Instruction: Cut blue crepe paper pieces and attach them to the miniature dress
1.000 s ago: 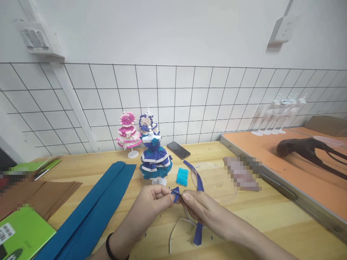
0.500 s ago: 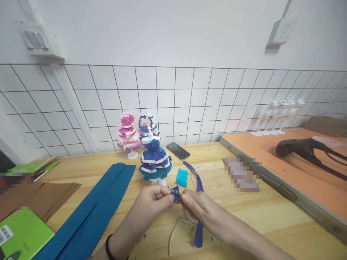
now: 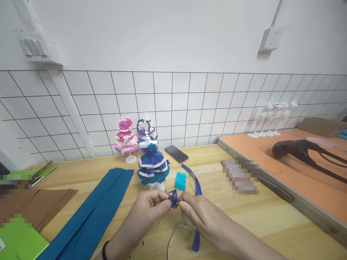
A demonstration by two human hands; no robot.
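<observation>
Both hands come together over the wooden table, just in front of a small dress form in a tiered blue and teal dress (image 3: 153, 162). Between the fingertips is a small folded piece of dark blue crepe paper (image 3: 174, 196). My left hand (image 3: 151, 209) pinches it from the left, thumb against finger. My right hand (image 3: 199, 213) pinches its right side, and the fingers partly cover it. A dark blue paper strip (image 3: 197, 186) lies behind and under my right hand. A bright turquoise pleated piece (image 3: 180, 181) lies just beyond the fingers.
A clear plastic disc (image 3: 217, 186) and a phone (image 3: 176, 154) lie on the table. Long teal paper (image 3: 97, 209) and brown paper (image 3: 51, 206) spread at left. Two more dressed forms, one pink (image 3: 126, 139), stand behind. At right, an orange board (image 3: 260, 153) carries white dress forms.
My fingers have shifted slightly on the blue paper, which looks more bunched, and the right fingers sit closer around it. The whole view has tilted a little.
</observation>
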